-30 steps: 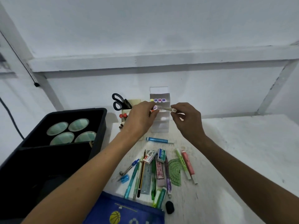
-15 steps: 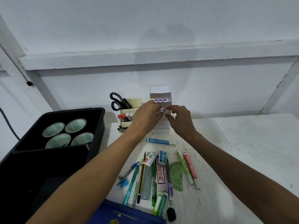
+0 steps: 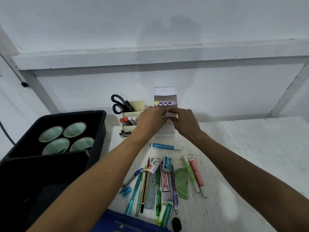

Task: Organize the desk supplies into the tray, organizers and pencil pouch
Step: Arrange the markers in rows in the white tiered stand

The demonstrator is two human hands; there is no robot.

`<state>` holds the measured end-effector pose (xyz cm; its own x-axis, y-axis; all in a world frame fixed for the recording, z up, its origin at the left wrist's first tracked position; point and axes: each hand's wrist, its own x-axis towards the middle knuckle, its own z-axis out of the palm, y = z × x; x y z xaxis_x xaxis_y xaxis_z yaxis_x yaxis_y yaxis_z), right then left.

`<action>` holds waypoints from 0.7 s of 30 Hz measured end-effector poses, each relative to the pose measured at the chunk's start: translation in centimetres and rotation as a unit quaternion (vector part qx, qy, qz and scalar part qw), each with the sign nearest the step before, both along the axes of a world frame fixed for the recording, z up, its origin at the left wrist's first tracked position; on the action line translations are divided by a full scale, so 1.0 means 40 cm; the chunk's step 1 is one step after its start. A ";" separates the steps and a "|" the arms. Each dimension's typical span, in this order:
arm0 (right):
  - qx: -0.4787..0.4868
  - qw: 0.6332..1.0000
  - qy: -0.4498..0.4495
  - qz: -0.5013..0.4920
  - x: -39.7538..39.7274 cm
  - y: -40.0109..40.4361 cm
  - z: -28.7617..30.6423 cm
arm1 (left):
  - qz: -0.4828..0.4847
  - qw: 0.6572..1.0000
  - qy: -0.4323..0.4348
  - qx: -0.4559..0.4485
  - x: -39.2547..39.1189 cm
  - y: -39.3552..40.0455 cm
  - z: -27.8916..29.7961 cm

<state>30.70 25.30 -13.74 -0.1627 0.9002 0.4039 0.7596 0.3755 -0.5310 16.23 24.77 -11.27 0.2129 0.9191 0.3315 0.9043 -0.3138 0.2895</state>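
A white tiered organizer (image 3: 165,96) stands against the wall, with several highlighter caps showing in its top slot. My left hand (image 3: 151,120) and my right hand (image 3: 185,122) meet at its second slot, fingers curled around two highlighter ends (image 3: 168,114), one purple, one pinkish. A cream organizer (image 3: 133,113) to the left holds black scissors (image 3: 119,104) and markers. Loose pens, pencils, staple boxes, a ruler and a green protractor (image 3: 181,183) lie on the desk in front. The blue pencil pouch (image 3: 127,222) lies at the near edge.
A black tray (image 3: 98,131) with several round tins sits at the left. A blue pen (image 3: 163,146) lies alone just below the white organizer. Two highlighters (image 3: 194,175) lie to the right of the pile, a black eraser (image 3: 176,224) near the pouch.
Both hands moved forward from mid-air to the white organizer's second slot, carrying the highlighter they held between them. The camera tilted slightly.
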 end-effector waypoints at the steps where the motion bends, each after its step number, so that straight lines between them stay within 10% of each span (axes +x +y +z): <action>1: 0.001 1.000 -0.011 0.000 0.000 0.001 0.000 | 0.001 1.000 0.002 -0.001 0.000 0.002 -0.001; 21: 0.062 0.986 -0.156 0.020 0.009 0.009 -0.018 | 0.003 1.000 0.017 -0.017 -0.011 0.052 -0.032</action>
<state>31.05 25.66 -14.45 -0.3313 0.8371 0.4353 0.8617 0.4564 -0.2219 15.77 26.86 -12.55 0.2179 0.9309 0.2931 0.9157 -0.2989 0.2687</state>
